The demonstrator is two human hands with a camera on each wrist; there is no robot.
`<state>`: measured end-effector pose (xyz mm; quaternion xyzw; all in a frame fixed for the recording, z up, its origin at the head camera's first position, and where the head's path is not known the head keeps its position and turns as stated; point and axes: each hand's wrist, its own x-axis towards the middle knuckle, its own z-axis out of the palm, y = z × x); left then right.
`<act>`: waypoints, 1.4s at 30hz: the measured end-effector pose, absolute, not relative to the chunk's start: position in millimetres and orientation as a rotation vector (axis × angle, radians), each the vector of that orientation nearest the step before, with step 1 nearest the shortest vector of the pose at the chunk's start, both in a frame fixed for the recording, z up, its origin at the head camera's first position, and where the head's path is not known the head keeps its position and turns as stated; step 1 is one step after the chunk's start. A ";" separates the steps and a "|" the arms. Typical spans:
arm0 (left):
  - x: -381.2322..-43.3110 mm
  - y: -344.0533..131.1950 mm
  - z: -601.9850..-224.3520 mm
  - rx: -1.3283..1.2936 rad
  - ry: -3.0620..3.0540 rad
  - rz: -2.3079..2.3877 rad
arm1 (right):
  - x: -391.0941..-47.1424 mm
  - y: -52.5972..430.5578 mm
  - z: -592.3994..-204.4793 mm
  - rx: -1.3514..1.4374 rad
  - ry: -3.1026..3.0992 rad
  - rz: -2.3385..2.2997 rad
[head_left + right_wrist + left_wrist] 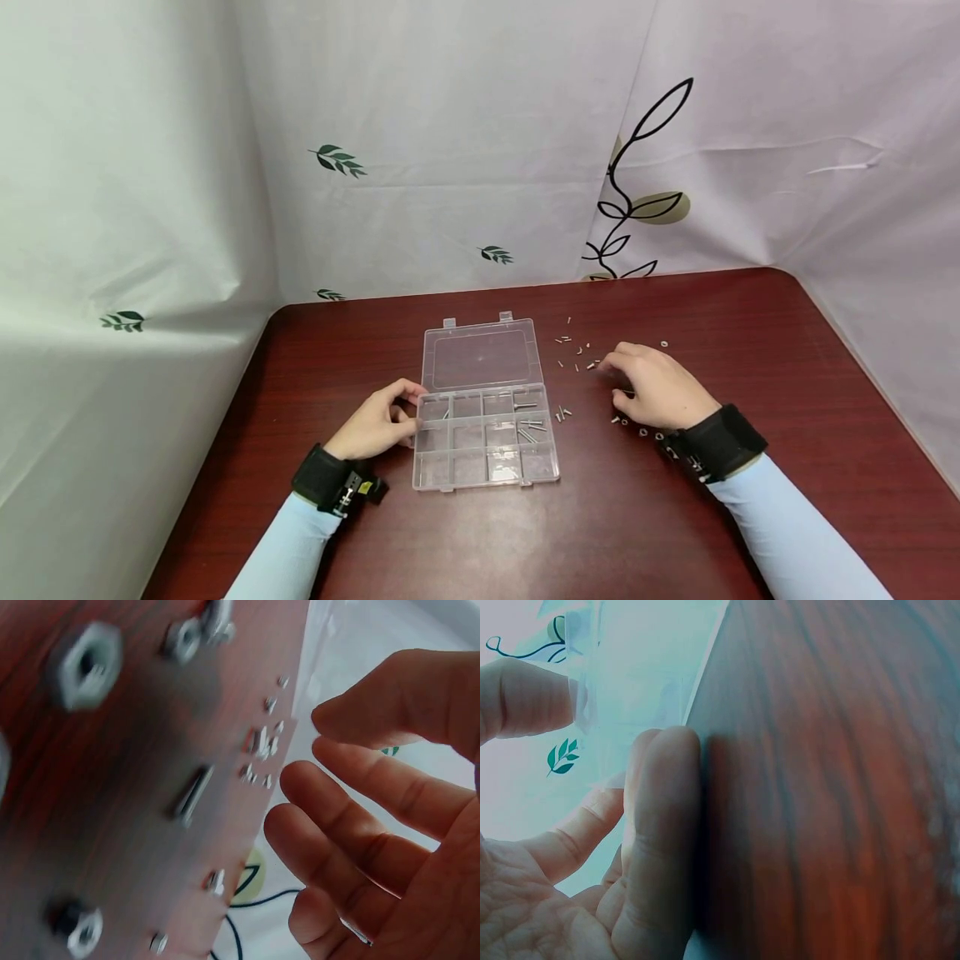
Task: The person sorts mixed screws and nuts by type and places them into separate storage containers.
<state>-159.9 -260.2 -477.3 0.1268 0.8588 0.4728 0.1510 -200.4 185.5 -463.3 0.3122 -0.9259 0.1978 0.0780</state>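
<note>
At the left side of a clear plastic compartment box [486, 450], my left hand [378, 421] grips the wall between thumb and fingers. In the left wrist view its fingers [664, 825] lie along the table beside the clear plastic. The lid [480, 354] is folded back flat. Several screws [531, 429] lie in the right-hand compartments. My right hand [660, 387] is over the table among loose small screws and nuts, thumb near the index finger. A thin metal piece, seemingly a screw [356, 932], shows between its curled little finger and the palm.
Several small screws [577, 367] are scattered beyond the right hand, and a few more screws [562, 413] lie right beside the box. Hex nuts [642, 432] sit near the right wrist. One lone nut [664, 343] lies farther back. White curtains border the dark red table [337, 350].
</note>
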 end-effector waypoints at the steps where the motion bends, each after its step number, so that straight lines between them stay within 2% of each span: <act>1: -159.9 -260.1 -477.3 0.364 2.466 1.356 | -201.1 187.8 -463.6 0.925 -2.786 0.589; 11: -159.8 -260.6 -479.0 0.357 2.464 1.351 | -205.3 201.0 -467.4 0.855 -2.917 0.507; 30: -160.0 -260.7 -478.9 0.354 2.457 1.358 | -203.0 185.4 -476.4 0.771 -2.908 0.580; 42: -160.5 -260.7 -479.5 0.353 2.449 1.370 | -185.6 139.3 -461.6 1.016 -2.677 0.736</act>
